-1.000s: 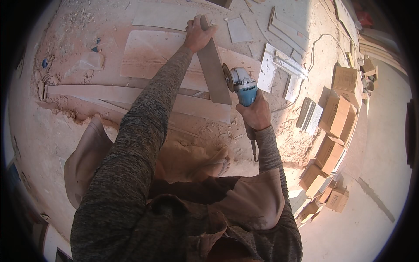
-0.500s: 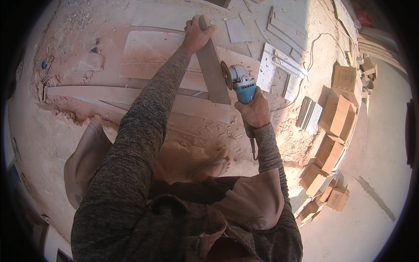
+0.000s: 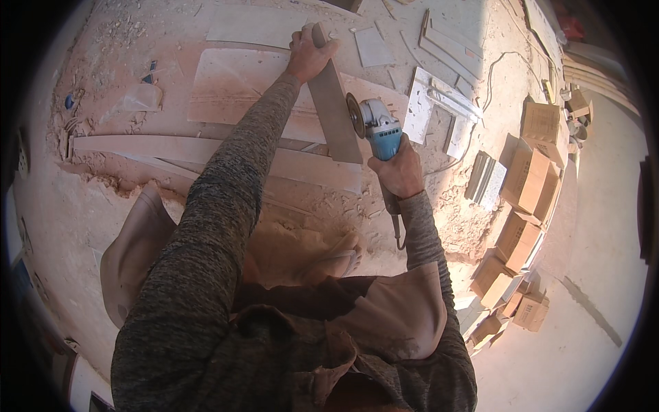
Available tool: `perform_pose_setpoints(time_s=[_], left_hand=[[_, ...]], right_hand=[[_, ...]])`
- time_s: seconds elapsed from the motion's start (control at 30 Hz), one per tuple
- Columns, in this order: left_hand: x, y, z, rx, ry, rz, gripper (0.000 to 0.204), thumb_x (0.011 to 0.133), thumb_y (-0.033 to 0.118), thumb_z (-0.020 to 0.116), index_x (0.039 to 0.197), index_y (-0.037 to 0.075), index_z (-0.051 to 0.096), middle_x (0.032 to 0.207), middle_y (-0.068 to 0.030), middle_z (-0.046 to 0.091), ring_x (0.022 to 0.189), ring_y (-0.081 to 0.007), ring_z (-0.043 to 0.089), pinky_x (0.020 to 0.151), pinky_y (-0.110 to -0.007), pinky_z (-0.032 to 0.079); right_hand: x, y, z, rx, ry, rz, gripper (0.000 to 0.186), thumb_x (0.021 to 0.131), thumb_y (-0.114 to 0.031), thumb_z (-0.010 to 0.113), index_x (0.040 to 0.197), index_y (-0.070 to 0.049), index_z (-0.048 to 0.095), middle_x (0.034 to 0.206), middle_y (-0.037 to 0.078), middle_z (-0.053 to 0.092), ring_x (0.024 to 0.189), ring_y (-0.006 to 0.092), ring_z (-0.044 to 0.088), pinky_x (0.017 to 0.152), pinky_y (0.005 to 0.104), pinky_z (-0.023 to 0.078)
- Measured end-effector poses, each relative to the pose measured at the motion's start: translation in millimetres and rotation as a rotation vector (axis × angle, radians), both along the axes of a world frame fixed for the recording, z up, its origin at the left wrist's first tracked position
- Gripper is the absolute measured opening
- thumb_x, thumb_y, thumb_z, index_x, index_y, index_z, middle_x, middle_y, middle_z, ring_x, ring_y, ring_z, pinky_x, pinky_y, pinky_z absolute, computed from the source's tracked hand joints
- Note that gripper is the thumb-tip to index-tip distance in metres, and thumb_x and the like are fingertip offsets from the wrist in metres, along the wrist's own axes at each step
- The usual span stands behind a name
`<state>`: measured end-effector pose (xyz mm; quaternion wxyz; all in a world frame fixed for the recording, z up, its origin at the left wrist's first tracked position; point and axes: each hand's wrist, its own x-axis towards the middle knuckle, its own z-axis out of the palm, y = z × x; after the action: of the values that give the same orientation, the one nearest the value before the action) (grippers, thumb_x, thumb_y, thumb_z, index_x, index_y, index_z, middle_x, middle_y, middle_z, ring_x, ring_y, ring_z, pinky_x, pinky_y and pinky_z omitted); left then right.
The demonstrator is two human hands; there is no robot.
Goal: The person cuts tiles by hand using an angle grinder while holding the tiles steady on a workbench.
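My left hand (image 3: pixel 309 55) is closed round the far end of a narrow grey-brown tile strip (image 3: pixel 334 113), which lies slanting toward me across paler dusty pieces. In my right hand (image 3: pixel 400 172) is a teal and silver angle grinder (image 3: pixel 382 134), gripped by its body. Its round disc (image 3: pixel 356 115) stands on edge at the strip's right long side; whether it touches cannot be made out. Beneath the strip lie a wide pale tile (image 3: pixel 237 86) and a long dusty strip (image 3: pixel 316 172).
Tile offcuts (image 3: pixel 374 47) and white pieces (image 3: pixel 419 113) lie beyond the grinder. A dark cable (image 3: pixel 489 82) winds along the floor at the right. Cardboard boxes (image 3: pixel 527 180) stand in a row farther right. My bare foot (image 3: pixel 336 261) is close below the tiles.
The grinder has shifted very slightly away from me and to the left along the strip's edge. My left hand and the strip hold their place.
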<state>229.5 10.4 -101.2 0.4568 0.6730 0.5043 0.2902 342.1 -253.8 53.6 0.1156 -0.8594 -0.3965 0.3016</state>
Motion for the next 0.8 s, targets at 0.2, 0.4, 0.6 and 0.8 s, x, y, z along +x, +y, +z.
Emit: perform_pose_setpoints(time_s=[0.2,0.4,0.6,0.8], left_hand=[[-1.8,2.1,-0.4,0.020,0.013,0.003,0.090,0.086,0.054,0.073,0.152,0.005,0.037,0.144,-0.0282,0.044,0.134,-0.0468,0.047,0.112,-0.051,0.042],[-2.3,2.9,-7.8,0.072,-0.007,0.002,0.089,0.086,0.052,0.074,0.152,0.005,0.038,0.142,-0.0282,0.045,0.132,-0.0473,0.048,0.111,-0.052,0.043],[-0.9,1.5,-3.2,0.019,-0.015,0.003,0.089,0.086,0.052,0.074,0.152,0.004,0.038,0.142,-0.0282,0.045,0.132,-0.0469,0.048,0.112,-0.051,0.042],[-2.5,2.5,-4.3,0.050,-0.004,-0.001,0.089,0.087,0.052,0.074,0.152,0.003,0.038,0.143,-0.0286,0.044,0.133,-0.0463,0.049,0.112,-0.051,0.043]], right_hand=[[1.3,0.9,-3.5,0.024,0.012,0.009,0.064,0.069,-0.029,0.081,0.117,0.003,0.053,0.097,0.029,0.072,0.092,0.0457,0.071,0.082,0.0500,0.057],[0.5,3.5,-3.6,0.019,0.001,0.006,0.065,0.069,-0.028,0.081,0.118,0.003,0.053,0.098,0.029,0.072,0.093,0.0461,0.071,0.084,0.0498,0.057],[-1.6,7.5,2.1,0.000,0.014,-0.012,0.065,0.069,-0.026,0.081,0.119,0.005,0.054,0.099,0.030,0.071,0.095,0.0459,0.071,0.085,0.0490,0.057],[-5.7,11.0,7.5,0.030,0.049,-0.032,0.064,0.069,-0.025,0.080,0.118,0.007,0.055,0.100,0.030,0.071,0.095,0.0458,0.071,0.084,0.0486,0.057]])
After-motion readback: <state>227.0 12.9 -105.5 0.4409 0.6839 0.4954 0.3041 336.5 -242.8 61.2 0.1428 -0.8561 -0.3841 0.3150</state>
